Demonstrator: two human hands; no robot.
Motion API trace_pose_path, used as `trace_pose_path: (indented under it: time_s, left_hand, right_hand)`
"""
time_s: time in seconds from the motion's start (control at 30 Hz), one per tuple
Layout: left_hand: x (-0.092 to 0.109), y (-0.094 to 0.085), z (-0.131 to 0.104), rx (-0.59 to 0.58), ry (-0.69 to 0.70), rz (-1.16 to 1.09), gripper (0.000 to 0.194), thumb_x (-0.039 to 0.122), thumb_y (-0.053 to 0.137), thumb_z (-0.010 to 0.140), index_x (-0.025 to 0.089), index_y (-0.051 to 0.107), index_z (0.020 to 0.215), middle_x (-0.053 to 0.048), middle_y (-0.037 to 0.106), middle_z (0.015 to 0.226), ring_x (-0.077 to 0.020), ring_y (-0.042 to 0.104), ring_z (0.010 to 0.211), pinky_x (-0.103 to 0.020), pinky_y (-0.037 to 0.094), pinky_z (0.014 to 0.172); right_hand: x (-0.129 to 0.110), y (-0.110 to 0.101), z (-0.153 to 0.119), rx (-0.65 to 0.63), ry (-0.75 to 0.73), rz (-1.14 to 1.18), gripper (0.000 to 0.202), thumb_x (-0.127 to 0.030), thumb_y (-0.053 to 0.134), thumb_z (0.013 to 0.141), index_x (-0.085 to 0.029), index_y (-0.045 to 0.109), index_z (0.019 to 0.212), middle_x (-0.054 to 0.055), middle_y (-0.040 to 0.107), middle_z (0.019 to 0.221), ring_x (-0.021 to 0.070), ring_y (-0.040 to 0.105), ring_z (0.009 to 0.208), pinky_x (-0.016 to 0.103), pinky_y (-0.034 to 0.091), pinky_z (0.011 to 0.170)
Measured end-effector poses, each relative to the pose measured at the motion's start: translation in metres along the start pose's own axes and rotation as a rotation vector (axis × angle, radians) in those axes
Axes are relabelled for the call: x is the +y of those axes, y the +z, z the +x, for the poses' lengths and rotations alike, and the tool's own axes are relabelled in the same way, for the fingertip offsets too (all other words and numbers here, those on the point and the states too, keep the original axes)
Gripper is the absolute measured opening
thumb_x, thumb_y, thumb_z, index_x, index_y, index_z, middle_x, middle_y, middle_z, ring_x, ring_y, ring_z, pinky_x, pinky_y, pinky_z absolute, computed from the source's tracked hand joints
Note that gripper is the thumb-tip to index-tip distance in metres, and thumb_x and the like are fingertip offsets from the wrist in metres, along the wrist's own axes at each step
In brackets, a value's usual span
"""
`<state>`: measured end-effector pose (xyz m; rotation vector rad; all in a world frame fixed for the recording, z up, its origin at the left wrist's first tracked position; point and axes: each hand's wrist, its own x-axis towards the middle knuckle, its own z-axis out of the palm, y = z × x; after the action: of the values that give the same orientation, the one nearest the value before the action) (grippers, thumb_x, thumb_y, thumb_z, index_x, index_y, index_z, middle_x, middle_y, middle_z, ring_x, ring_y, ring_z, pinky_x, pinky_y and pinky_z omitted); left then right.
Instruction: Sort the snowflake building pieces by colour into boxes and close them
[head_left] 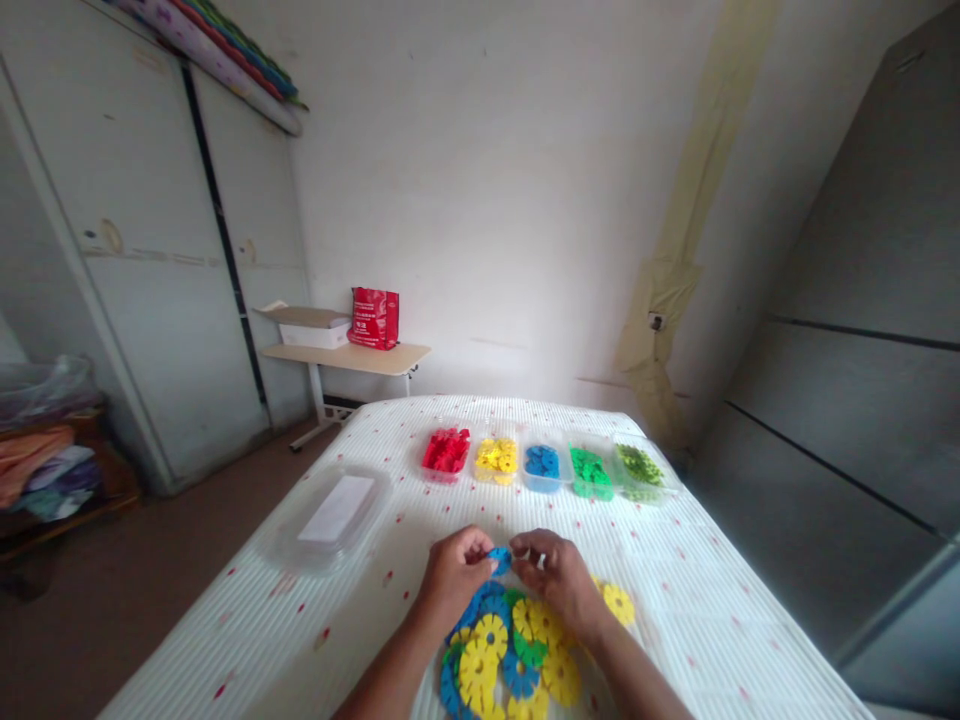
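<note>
Between the thumb and fingers of my left hand is a blue notched disc, a flower-shaped plastic connector piece. My right hand is close by on the disc's right side, its fingers curled toward the thumb; whether it grips the disc or another small piece cannot be made out. Below both hands lies a loose pile of the same kind of discs: yellow discs, blue discs and a few green discs. One yellow disc sits to the right of my right wrist. My forearms partly cover the pile.
Across the table stands a row of clear tubs holding red pieces, yellow pieces, blue pieces, green pieces and light green pieces. Stacked clear lids lie left. A red bag is on a side table.
</note>
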<state>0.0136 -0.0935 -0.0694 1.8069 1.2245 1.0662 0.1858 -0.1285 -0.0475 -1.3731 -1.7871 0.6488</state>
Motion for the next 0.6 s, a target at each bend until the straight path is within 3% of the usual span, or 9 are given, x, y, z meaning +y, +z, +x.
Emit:
trace_pose_path:
  time_s: [0.2, 0.33, 0.5, 0.6]
  left_hand:
    - [0.004, 0.004, -0.002, -0.118, -0.048, -0.243, 0.013, 0.017, 0.05, 0.063, 0.014, 0.06, 0.07, 0.004, 0.056, 0.054, -0.0088, 0.049, 0.049, -0.018, 0.038, 0.048]
    - [0.001, -0.008, -0.001, -0.029, -0.003, -0.148, 0.02, 0.019, 0.05, 0.064, 0.015, 0.065, 0.077, 0.0, 0.064, 0.065, -0.0119, 0.056, 0.058, -0.02, 0.043, 0.056]
    - [-0.023, -0.042, 0.0, 0.257, -0.036, 0.064, 0.019, 0.025, 0.048, 0.067, 0.017, 0.065, 0.071, -0.001, 0.067, 0.069, -0.0149, 0.059, 0.065, -0.023, 0.045, 0.064]
    - [-0.037, -0.053, 0.001, 0.319, -0.085, 0.114, 0.017, 0.024, 0.048, 0.066, 0.017, 0.064, 0.069, -0.001, 0.067, 0.067, -0.016, 0.06, 0.064, -0.025, 0.045, 0.064]
  right_hand:
    - [-0.002, 0.007, -0.003, -0.021, 0.102, 0.191, 0.013, -0.028, 0.055, 0.072, -0.016, 0.059, 0.071, -0.002, 0.053, 0.059, 0.0089, 0.046, 0.054, 0.019, 0.035, 0.05]
    - [0.002, -0.001, 0.01, -0.044, 0.171, 0.24, 0.014, -0.031, 0.054, 0.071, -0.017, 0.055, 0.069, -0.005, 0.049, 0.051, 0.0072, 0.043, 0.043, 0.019, 0.033, 0.043]
    - [-0.002, -0.038, 0.058, 0.216, 0.162, 0.042, 0.011, -0.028, 0.053, 0.066, -0.017, 0.055, 0.066, -0.003, 0.053, 0.049, 0.0097, 0.05, 0.043, 0.02, 0.038, 0.044]
    - [0.001, -0.054, 0.082, 0.424, 0.17, -0.033, 0.023, -0.027, 0.052, 0.065, -0.014, 0.059, 0.082, 0.003, 0.062, 0.064, 0.0132, 0.057, 0.052, 0.023, 0.043, 0.049]
